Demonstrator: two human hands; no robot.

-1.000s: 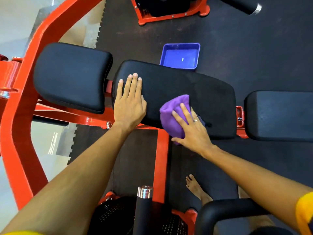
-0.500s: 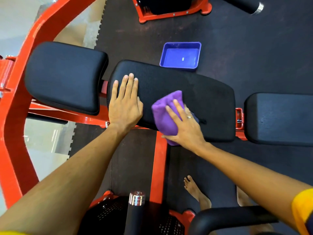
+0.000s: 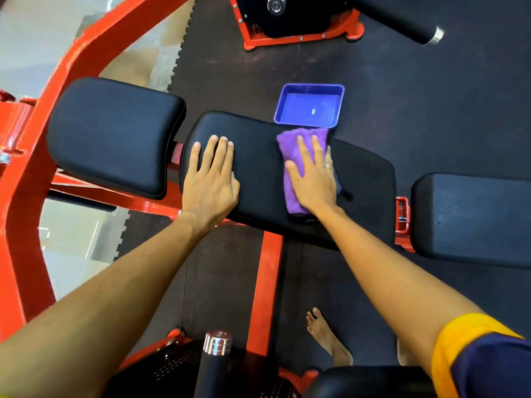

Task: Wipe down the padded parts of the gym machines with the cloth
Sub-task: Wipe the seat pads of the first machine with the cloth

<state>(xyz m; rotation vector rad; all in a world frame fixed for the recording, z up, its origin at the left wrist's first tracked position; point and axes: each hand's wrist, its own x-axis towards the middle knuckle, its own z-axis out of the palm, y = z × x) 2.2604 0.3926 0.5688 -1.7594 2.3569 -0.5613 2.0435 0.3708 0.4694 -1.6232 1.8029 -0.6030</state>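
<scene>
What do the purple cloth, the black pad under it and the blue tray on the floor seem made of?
Purple cloth: soft napped fabric, likely microfibre; its surface looks fuzzy and matte.
Black pad: probably vinyl or leatherette over foam; fine grain, dull sheen, rounded edges.
Blue tray: likely moulded plastic; smooth, glossy, thin uniform rim.

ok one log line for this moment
wipe middle pad | right hand presses purple cloth on pad | left hand flat on pad | blue tray on floor

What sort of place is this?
Almost certainly a gym: a black bench pad on an orange-red steel frame, rubber floor matting with a jigsaw edge, and a second machine base further back.
</scene>
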